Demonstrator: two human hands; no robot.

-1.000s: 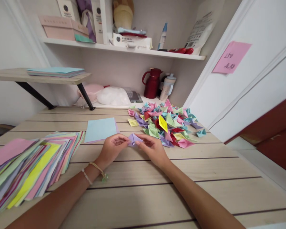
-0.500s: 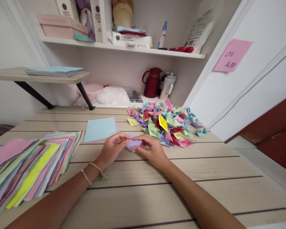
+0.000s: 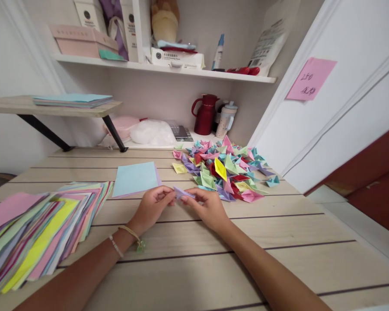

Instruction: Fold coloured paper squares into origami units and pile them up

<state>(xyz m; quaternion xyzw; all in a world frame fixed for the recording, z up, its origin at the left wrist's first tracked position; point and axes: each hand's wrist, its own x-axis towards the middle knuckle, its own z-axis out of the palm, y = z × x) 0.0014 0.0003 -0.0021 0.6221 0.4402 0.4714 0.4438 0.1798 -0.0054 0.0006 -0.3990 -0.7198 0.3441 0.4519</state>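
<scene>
Nearest thing is the table [image 3: 194, 280], and I'd use that hard top: if a crease looks soft, lay the fold down there and run a nail along it. Next up is the left wrist, with a bracelet [image 3: 129, 231] that has a green charm dangling off it. I'd watch that it doesn't drag over your paper.

Now the hands. The left hand [image 3: 154, 205] is curled up, thumb against the fingertips, and it looks pinched on the left end of the purple paper [image 3: 180, 192]. The right hand [image 3: 210, 209] has the other end gripped between thumb and fingers. So the paper sits right between the two hands, out in front of the person. Can't tell if it's touching the wood.

My take: it's small and layered, so go light. Hold one end steady, let the other hand do the shaping, line up the edges before you press, and don't yank or the corners will probably tear.

Big fan of loose sheets [image 3: 39, 237] off to the left, plus a blue square [image 3: 134, 179] past the left hand. Beyond the right hand is the heap of folded boats [image 3: 235, 166]; it's pretty near, so I'd mind those knuckles.
</scene>
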